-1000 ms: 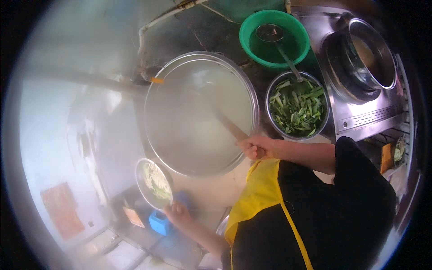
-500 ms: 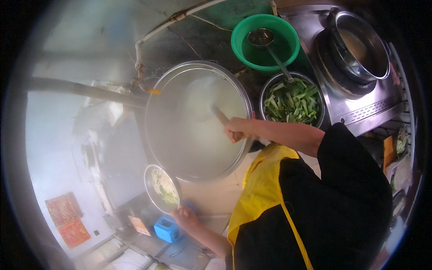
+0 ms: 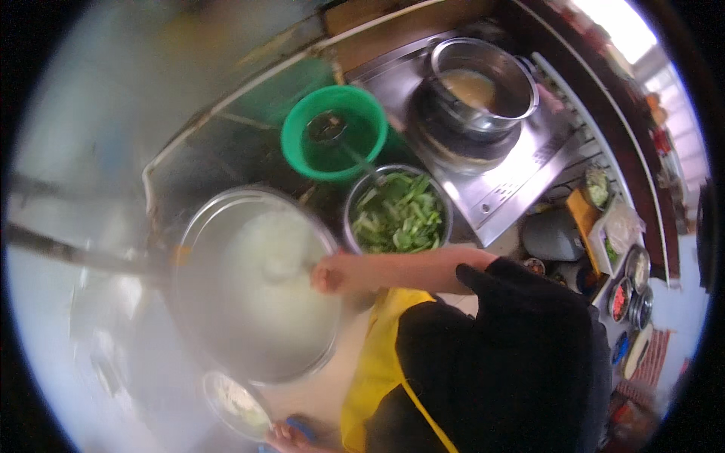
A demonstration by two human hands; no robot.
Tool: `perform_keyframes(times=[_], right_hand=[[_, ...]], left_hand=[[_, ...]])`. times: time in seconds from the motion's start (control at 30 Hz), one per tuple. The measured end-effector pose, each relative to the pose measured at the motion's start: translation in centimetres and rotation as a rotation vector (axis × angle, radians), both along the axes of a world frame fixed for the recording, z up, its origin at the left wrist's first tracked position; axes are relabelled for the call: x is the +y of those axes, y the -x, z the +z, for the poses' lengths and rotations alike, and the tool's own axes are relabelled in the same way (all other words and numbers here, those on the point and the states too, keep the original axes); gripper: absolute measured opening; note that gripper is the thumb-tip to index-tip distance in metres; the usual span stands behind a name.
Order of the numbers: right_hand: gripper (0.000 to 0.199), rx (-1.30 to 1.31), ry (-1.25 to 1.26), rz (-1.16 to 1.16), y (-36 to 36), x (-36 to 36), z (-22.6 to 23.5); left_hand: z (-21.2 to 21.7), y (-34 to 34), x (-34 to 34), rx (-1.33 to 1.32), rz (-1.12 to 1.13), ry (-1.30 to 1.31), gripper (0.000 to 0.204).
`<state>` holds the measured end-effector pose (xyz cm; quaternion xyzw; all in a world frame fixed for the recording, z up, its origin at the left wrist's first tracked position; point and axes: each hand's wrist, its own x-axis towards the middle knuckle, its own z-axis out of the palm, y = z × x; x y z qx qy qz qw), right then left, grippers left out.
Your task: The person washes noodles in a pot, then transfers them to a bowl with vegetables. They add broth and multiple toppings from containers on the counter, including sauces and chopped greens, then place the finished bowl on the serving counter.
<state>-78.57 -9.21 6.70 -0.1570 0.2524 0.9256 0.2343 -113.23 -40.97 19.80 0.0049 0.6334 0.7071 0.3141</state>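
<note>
A large round metal pot (image 3: 198,332) of pale, steaming liquid stands in front of me. My right hand (image 3: 330,273) is closed over the pot around the handle of a utensil (image 3: 306,268). Steam and blur hide the utensil's head, so its kind does not show. My left hand (image 3: 287,436) grips the rim of a metal bowl (image 3: 214,404), which hangs tilted just outside the pot's near side. Pale strands, perhaps noodles (image 3: 236,396), and some light green pieces lie in this bowl.
A metal bowl of chopped greens (image 3: 400,215) stands beside the pot. Behind it is a green basin (image 3: 294,162) with a ladle (image 3: 355,156) in it. On the steel stove (image 3: 483,192) sits a steel pot (image 3: 521,102) of tan liquid. Several small ingredient bowls (image 3: 621,300) stand far right.
The whole view has swung, bringing the stove and ingredient bowls further in and shifting the large pot lower left. Both hands keep their holds on the utensil and the bowl.
</note>
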Motion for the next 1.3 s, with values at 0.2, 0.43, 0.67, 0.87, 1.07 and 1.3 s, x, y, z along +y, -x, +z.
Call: perform_keyframes(times=[0.2, 0.43, 0.67, 0.87, 1.07, 1.3], right_hand=[[0.04, -0.487, -0.637, 0.43, 9.7, 4.2, -2.7], [0.016, -0.395, -0.76, 0.734, 8.6, 1.1, -1.7], [0.024, -0.614, -0.903, 0.935, -1.1, 7.0, 6.8], [0.034, -1.414, -1.823, 1.445, -0.1, 16.3, 10.4], [0.014, -1.232, -2.031, 2.179, 4.9, 18.6, 7.3], [0.028, -0.837, -1.27, 2.089, 1.1, 18.6, 8.1]], left_hand=[[1.4, -2.8, 0.1, -0.022, 0.273, 0.033, 0.021], [0.1, -2.4, -2.4, -0.1, 0.322, -0.064, 0.01], [-0.8, -1.9, -2.4, -0.071, 0.446, 0.051, 0.027], [-2.6, -0.5, -2.9, -0.145, 0.448, 0.035, 0.031], [-3.9, 0.4, -3.1, -0.099, 0.399, 0.041, 0.018], [-4.5, 0.7, -3.9, -0.13, 0.393, 0.154, 0.043]])
